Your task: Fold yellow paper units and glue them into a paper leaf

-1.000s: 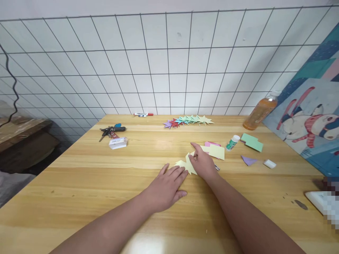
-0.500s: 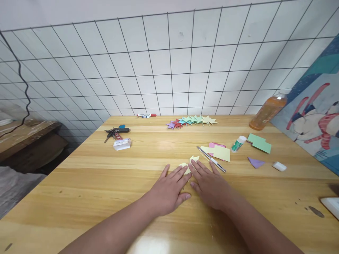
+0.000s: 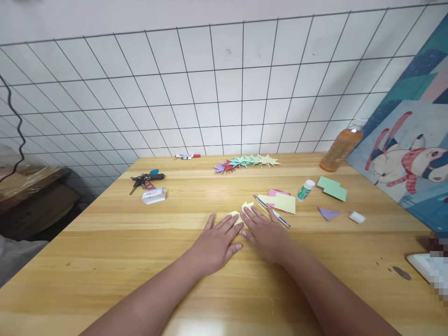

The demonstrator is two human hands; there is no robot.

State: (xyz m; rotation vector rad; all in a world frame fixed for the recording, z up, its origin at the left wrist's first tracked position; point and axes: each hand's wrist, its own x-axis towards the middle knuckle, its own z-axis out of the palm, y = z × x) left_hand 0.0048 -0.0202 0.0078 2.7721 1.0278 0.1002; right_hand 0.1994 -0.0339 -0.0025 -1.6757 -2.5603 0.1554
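1. At the person's far right, near the tiled wall [image 3: 227, 84], a clear plastic bottle [image 3: 341, 149] with a white cap stands on the wooden table [image 3: 196, 200]; amber liquid shows through its side.
2. Nearer the person, a glue stick [image 3: 305, 191] stands upright, its white cap on; the glue within is hidden.
3. On the left side, a small white printed box [image 3: 154, 196] lies just beside a bunch of keys [image 3: 145, 179]; from where I stand, I cannot see what it contains.
4. Near the middle of the table, folded pale-yellow paper [image 3: 247, 206] lies partly covered by the fingers of both hands.
5. Left hand [image 3: 217, 242]: palm down and open, fingers extended over the paper, thumb spread to the side.
6. Right hand [image 3: 264, 235]: likewise palm down and open, fingertips on the paper, just beside the left fingertips; the index finger lies close to a utility knife [image 3: 282, 220].
7. Beyond the knife: flat yellow sheets [image 3: 285, 203] overlapping pink paper [image 3: 276, 192].
8. Toward the wall: a multicoloured row of pointed folded-paper pieces [image 3: 248, 162].
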